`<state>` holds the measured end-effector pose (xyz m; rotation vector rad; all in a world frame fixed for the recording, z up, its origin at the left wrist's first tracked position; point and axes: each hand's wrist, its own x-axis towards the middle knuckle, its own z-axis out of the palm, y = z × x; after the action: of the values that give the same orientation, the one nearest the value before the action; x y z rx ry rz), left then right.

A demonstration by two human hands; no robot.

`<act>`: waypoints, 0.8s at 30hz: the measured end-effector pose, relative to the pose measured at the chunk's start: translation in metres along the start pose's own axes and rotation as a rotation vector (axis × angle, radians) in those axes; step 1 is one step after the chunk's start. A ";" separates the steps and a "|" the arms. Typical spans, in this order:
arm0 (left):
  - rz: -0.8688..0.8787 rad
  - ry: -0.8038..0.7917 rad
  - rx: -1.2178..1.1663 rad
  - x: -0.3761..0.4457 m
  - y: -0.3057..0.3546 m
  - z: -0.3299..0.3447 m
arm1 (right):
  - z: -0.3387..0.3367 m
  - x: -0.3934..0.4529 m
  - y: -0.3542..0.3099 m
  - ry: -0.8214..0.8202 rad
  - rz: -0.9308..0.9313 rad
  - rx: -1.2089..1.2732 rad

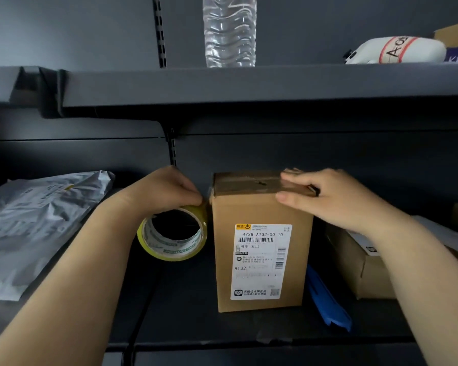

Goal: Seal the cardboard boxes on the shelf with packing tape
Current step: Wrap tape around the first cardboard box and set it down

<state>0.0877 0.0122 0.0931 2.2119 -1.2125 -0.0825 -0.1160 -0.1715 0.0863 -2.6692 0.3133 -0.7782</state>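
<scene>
Two hands flanked the upright cardboard box (262,241) at centre frame on the shelf (249,328). The left hand (167,188) gripped the tape roll (172,233), touching the box's upper-left edge. The right hand (325,196) lay flat, fingers straight, on the top's right end; the strip would likely run rightward.

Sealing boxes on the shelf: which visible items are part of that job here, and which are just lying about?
In use: tape roll, gripped by left hand; upright labelled box, right hand resting on its top.

Lying about: grey mailer bag, blue tool, water bottle, white labelled item. Second box: possibly next.
</scene>
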 end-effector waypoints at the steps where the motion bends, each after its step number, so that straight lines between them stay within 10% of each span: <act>1: 0.000 -0.004 -0.005 -0.001 0.000 0.001 | 0.001 -0.002 0.003 0.024 0.002 0.042; 15: 0.061 -0.015 -0.307 -0.022 0.008 0.000 | 0.004 0.017 0.024 -0.122 0.003 0.224; 20: -0.017 0.009 -0.437 -0.022 0.005 0.013 | 0.015 -0.017 0.022 0.322 0.150 -0.001; 24: -0.032 0.055 -0.536 -0.021 0.007 0.021 | 0.062 -0.049 0.024 -0.152 0.494 -0.419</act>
<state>0.0633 0.0161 0.0746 1.7516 -0.9838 -0.3188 -0.1249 -0.1631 0.0048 -2.8057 1.1489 -0.3810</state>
